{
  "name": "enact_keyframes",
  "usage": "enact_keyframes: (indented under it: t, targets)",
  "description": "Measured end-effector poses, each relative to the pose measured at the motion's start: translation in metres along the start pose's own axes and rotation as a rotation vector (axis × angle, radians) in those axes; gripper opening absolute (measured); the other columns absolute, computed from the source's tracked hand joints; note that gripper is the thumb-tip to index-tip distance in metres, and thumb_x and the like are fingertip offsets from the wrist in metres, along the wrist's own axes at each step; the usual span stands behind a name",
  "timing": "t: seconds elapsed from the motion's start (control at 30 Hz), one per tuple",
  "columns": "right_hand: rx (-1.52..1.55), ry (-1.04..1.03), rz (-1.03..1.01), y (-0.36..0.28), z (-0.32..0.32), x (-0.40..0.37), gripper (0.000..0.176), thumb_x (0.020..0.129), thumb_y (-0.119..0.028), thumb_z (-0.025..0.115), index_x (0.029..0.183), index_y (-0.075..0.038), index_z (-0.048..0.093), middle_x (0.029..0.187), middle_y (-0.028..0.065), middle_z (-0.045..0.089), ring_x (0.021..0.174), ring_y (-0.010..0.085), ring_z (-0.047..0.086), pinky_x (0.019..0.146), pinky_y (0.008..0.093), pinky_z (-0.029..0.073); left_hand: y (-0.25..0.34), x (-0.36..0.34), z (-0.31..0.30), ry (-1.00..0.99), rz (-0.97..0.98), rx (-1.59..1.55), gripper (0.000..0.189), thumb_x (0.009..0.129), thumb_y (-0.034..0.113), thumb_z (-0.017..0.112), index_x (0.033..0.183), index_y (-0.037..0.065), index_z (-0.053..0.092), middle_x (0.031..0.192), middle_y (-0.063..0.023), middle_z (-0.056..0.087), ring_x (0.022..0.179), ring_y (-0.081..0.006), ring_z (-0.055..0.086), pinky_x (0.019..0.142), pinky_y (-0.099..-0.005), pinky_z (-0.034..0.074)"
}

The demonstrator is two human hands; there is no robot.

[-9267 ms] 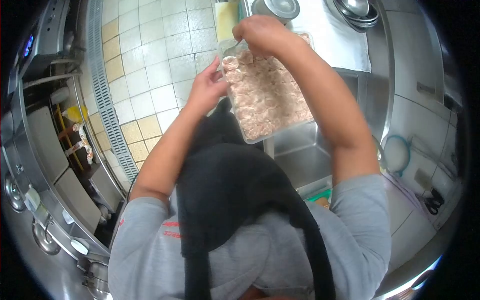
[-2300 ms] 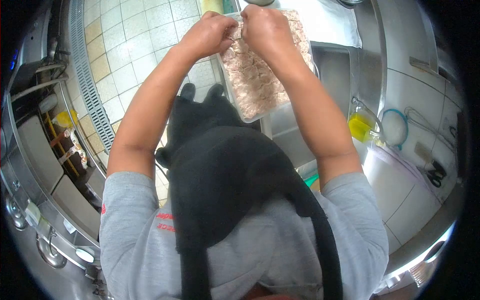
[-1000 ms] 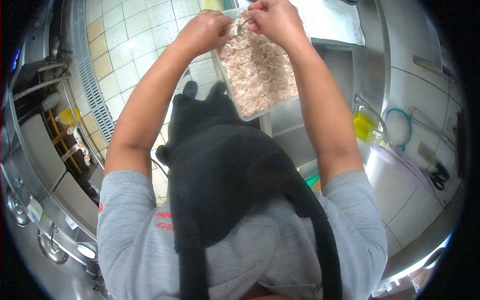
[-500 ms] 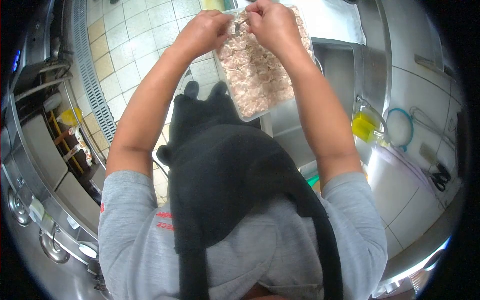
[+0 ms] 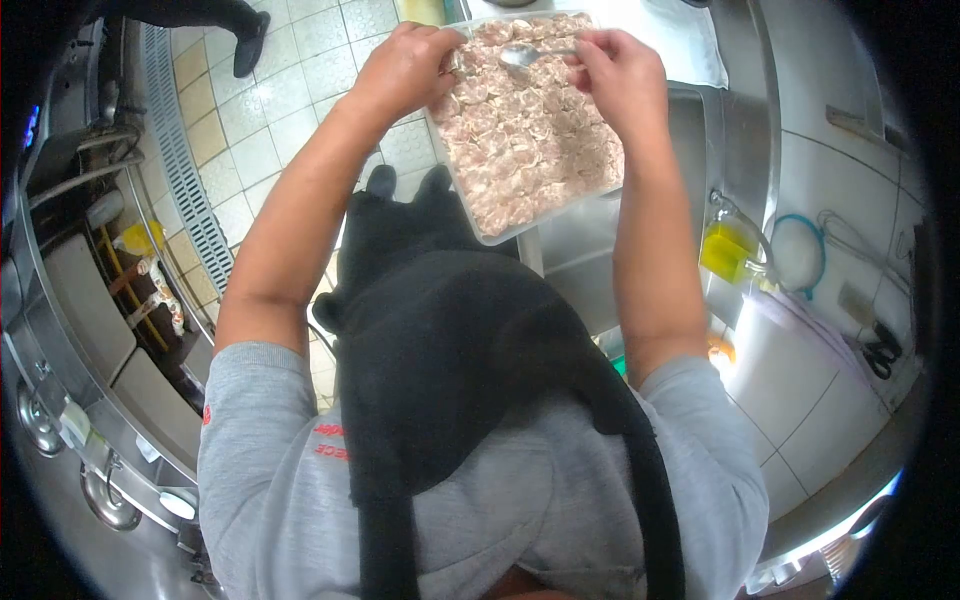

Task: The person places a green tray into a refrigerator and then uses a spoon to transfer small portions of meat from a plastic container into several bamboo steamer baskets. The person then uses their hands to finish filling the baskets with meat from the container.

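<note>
A clear plastic tray [image 5: 487, 238] is filled with rows of pale, raw-looking filled dumplings [image 5: 530, 140]. My right hand [image 5: 625, 75] pinches the handle of a metal spoon [image 5: 519, 55], whose bowl is over the dumplings near the far end. At the tray's far left side, my left hand [image 5: 408, 68] has its fingers curled over the rim. Its fingertips are partly hidden.
A steel sink [image 5: 580, 270] lies under and right of the tray, with a white cloth [image 5: 690, 45] beyond. A yellow-liquid bottle [image 5: 725, 252] and scissors [image 5: 881, 352] are at right. Another person's shoe [image 5: 250, 45] is on the tiled floor.
My right hand has moved right with the spoon, away from my left hand, uncovering the spoon's bowl. My left hand stays near the rim. Another person's leg has come into view at upper left.
</note>
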State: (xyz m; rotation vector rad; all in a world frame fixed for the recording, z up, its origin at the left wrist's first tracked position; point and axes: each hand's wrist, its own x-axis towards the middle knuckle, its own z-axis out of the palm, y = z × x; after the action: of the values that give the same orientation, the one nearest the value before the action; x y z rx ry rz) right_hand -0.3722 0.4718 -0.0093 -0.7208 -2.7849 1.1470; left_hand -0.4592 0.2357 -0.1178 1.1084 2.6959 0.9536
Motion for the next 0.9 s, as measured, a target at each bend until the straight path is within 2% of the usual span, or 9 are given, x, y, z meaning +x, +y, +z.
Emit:
enact_keyframes:
  t: [0.1,0.2,0.23,0.33,0.43,0.5,0.57,0.67,0.9]
  targets:
    - [0.348,-0.09,0.275,0.052,0.002,-0.012,0.026,0.097,-0.02,0.07,0.112,0.0,0.071,0.091,0.0075,0.075,0.07,0.0102,0.068,0.063,0.0256,0.055,-0.004,0.003,-0.004,0.073,0.063,0.021,0.048,0.077,0.017,0.083,0.123,0.013,0.071,0.101,-0.0108,0.073,0.101,-0.0293,0.068,0.092,-0.0408,0.056]
    - [0.045,-0.068,0.271,0.074,0.002,-0.024,0.032,0.094,-0.026,0.068,0.114,-0.001,0.072,0.094,0.0125,0.077,0.073,0.0251,0.072,0.081,0.0388,0.057,0.004,0.01,-0.021,-0.006,-0.129,-0.184,0.045,0.08,0.02,0.085,0.123,0.012,0.072,0.093,-0.0095,0.074,0.086,-0.0243,0.07,0.082,-0.0374,0.058]
    - [-0.143,-0.053,0.248,0.06,-0.003,-0.03,0.033,0.093,-0.025,0.069,0.119,-0.004,0.071,0.111,0.0153,0.075,0.097,0.0288,0.072,0.093,0.0414,0.054,0.004,0.01,-0.019,0.014,-0.195,-0.223,0.044,0.083,0.024,0.085,0.124,0.014,0.073,0.091,-0.0061,0.075,0.078,-0.0174,0.07,0.075,-0.0326,0.057]
    - [-0.59,0.32,-0.298,0.068,0.01,-0.037,0.028,0.092,-0.024,0.075,0.116,-0.01,0.074,0.117,0.011,0.072,0.108,0.027,0.067,0.095,0.0398,0.053,-0.003,0.016,-0.025,0.018,-0.333,-0.378,0.046,0.083,0.024,0.085,0.126,0.015,0.073,0.094,-0.0034,0.075,0.084,-0.0125,0.069,0.076,-0.0306,0.055]
    - [-0.281,0.184,-0.421,0.037,0.037,-0.032,0.043,0.087,-0.032,0.08,0.124,-0.012,0.07,0.131,0.0137,0.066,0.125,0.0324,0.058,0.106,0.0441,0.046,-0.017,0.021,-0.021,0.088,-0.372,-0.531,0.052,0.08,0.023,0.088,0.127,0.009,0.072,0.093,-0.0046,0.074,0.084,-0.0106,0.069,0.077,-0.027,0.054]
    - [-0.314,0.148,-0.478,0.015,0.071,-0.029,0.059,0.083,-0.038,0.083,0.133,-0.015,0.063,0.125,0.0149,0.068,0.121,0.0338,0.06,0.105,0.0462,0.047,-0.017,0.024,-0.025,0.087,-0.443,-0.669,0.055,0.078,0.022,0.088,0.126,0.002,0.07,0.093,-0.0076,0.074,0.085,-0.0119,0.069,0.077,-0.0255,0.052]
    - [-0.352,0.073,-0.434,-0.014,0.095,-0.025,0.058,0.083,-0.034,0.082,0.13,-0.007,0.061,0.123,0.0151,0.068,0.117,0.031,0.061,0.101,0.048,0.046,-0.024,0.024,-0.021,0.09,-0.453,-0.725,0.054,0.079,0.021,0.087,0.126,0.0,0.069,0.094,-0.0081,0.074,0.085,-0.0124,0.068,0.077,-0.0257,0.052]
    - [-0.413,0.002,-0.31,-0.026,0.13,-0.014,0.065,0.08,-0.04,0.085,0.131,-0.014,0.056,0.114,0.0125,0.069,0.112,0.0298,0.063,0.099,0.0456,0.043,-0.027,0.024,-0.014,0.11,-0.45,-0.818,0.053,0.081,0.019,0.086,0.126,-0.002,0.068,0.095,-0.0085,0.073,0.085,-0.0131,0.068,0.077,-0.0261,0.052]
    - [-0.128,0.177,-0.458,-0.015,0.124,-0.013,0.044,0.087,-0.025,0.077,0.122,-0.007,0.058,0.103,0.0107,0.072,0.101,0.0239,0.067,0.091,0.0434,0.051,0.0,0.02,-0.031,0.172,-0.399,-0.835,0.046,0.086,0.009,0.08,0.128,-0.003,0.065,0.1,-0.0101,0.072,0.087,-0.0128,0.067,0.078,-0.0252,0.053]
